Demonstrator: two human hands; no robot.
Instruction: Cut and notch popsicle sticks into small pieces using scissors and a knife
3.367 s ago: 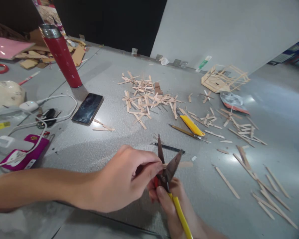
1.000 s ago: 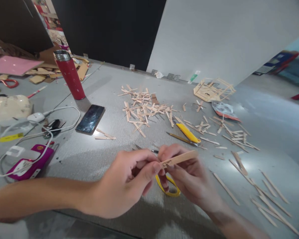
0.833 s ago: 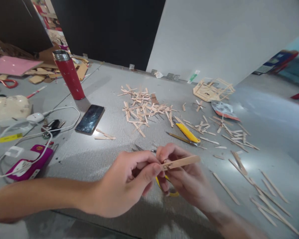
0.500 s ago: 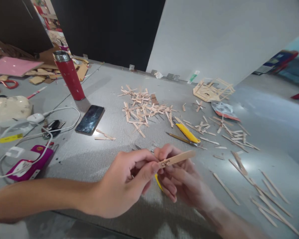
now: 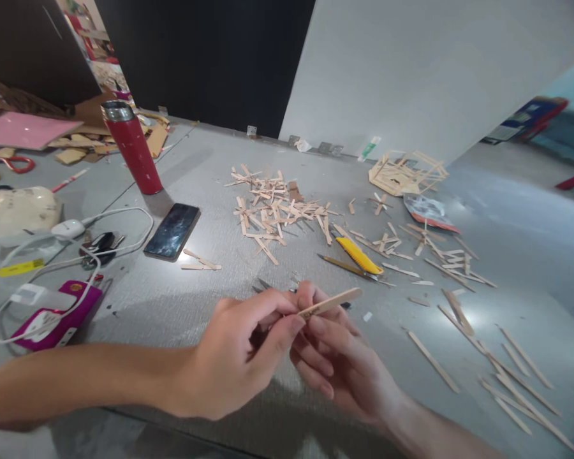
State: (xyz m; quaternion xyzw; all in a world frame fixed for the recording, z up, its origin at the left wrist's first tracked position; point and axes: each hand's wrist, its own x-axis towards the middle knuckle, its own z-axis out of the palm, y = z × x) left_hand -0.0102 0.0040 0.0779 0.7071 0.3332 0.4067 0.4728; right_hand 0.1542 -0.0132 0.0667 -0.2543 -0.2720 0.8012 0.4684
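A wooden popsicle stick (image 5: 337, 301) with a dark mark near its lower end is held between both hands, above the front of the table. My left hand (image 5: 249, 350) pinches that marked end between thumb and forefinger. My right hand (image 5: 339, 350) grips the stick just beside it, thumb on the near side, with the other fingers curled below. The stick's free end points up to the right. Just behind the hands, a pointed metal tip (image 5: 264, 284) shows on the table; the rest of that tool is hidden. A yellow utility knife (image 5: 360, 255) lies beyond the right hand.
A pile of cut stick pieces (image 5: 277, 204) covers the table's middle. Split strips (image 5: 433, 360) lie at right, near a stick-built frame (image 5: 406, 173). At left stand a red bottle (image 5: 132, 150), a phone (image 5: 172, 231), keys and a purple power bank (image 5: 62, 317) with white cables.
The stick has shifted slightly left and now looks narrower, turned more on its edge. My right hand has moved left, closer to the left hand. The yellow thing glimpsed beneath the hands is no longer visible.
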